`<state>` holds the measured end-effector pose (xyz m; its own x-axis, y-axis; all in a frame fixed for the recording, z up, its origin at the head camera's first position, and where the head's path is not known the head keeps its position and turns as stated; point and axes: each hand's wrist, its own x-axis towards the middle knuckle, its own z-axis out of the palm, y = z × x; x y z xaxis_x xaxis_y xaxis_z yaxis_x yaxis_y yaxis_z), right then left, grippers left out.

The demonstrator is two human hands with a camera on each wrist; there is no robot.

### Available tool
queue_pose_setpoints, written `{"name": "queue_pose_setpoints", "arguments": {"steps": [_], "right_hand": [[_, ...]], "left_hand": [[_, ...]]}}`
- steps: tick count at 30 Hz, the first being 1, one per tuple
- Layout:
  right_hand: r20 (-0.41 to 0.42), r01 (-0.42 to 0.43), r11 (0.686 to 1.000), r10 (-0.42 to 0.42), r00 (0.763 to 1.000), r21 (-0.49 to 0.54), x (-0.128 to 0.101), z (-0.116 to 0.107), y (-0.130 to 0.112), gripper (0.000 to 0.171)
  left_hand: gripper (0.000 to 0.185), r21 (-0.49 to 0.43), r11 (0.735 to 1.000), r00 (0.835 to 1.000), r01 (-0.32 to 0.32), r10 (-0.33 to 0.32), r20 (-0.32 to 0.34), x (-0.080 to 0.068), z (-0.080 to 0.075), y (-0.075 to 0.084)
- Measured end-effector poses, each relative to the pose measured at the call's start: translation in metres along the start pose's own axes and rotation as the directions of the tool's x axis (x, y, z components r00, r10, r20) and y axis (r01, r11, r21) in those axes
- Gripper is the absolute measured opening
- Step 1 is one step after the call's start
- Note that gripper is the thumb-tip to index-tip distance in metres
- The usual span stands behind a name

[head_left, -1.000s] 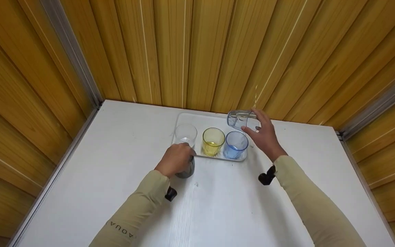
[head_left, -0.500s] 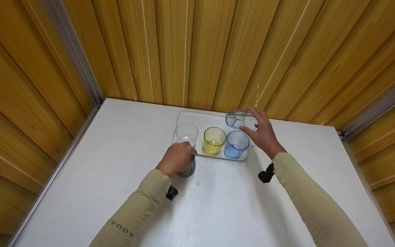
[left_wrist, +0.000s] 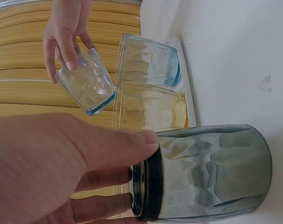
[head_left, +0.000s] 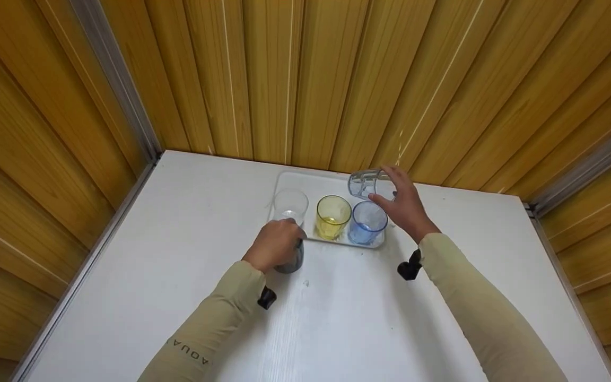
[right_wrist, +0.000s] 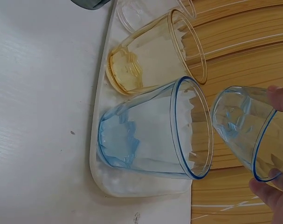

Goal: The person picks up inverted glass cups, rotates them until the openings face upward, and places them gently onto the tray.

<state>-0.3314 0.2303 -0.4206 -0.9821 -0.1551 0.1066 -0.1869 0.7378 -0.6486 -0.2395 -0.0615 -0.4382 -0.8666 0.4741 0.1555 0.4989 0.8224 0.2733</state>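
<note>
In the head view my left hand (head_left: pixel 275 245) grips a grey glass (head_left: pixel 293 260) from above, at the tray's front left corner. The left wrist view shows this glass's thick dark end (left_wrist: pixel 149 184) up between thumb and fingers, its other end at the white table. My right hand (head_left: pixel 407 206) holds a pale bluish glass (head_left: pixel 361 184) by its rim, tipped sideways over the back right of the white tray (head_left: pixel 311 184); its base points left. Along the tray's front stand a clear glass (head_left: pixel 291 202), a yellow glass (head_left: pixel 333 217) and a blue glass (head_left: pixel 369 224), all upright.
The white table (head_left: pixel 204 212) spreads out around the tray. A wood-patterned panel wall (head_left: pixel 311 79) rises right behind the tray, with more panels left and right. The raised glass is near the blue glass's rim (right_wrist: pixel 193 128).
The head view has shifted slightly. The raised glass in my right hand has drifted a little left relative to the blue glass. My left hand keeps its grip on the grey glass.
</note>
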Motion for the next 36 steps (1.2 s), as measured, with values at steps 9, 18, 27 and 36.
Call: {"name": "queue_pose_setpoints", "arguments": {"steps": [9,18,27,36], "right_hand": [[0.02,-0.012,1.0,0.012,1.0,-0.014,0.005,0.002,-0.002,0.076],[0.05,-0.014,1.0,0.016,0.999,-0.023,0.011,0.002,-0.002,0.075],[0.041,0.02,0.999,-0.019,0.999,-0.034,0.015,0.004,-0.005,0.073],[0.036,0.01,0.997,-0.007,0.999,-0.07,0.018,0.012,-0.006,0.072]], "left_hand": [[0.025,-0.007,1.0,0.999,0.019,-0.019,0.03,0.001,0.001,0.0],[0.024,-0.008,1.0,1.0,0.02,-0.02,0.02,0.001,0.001,0.0],[0.028,0.009,0.999,0.999,0.035,-0.035,0.02,0.0,0.0,0.002],[0.026,0.025,0.999,0.998,0.043,-0.045,0.045,0.0,0.003,-0.001]]}}
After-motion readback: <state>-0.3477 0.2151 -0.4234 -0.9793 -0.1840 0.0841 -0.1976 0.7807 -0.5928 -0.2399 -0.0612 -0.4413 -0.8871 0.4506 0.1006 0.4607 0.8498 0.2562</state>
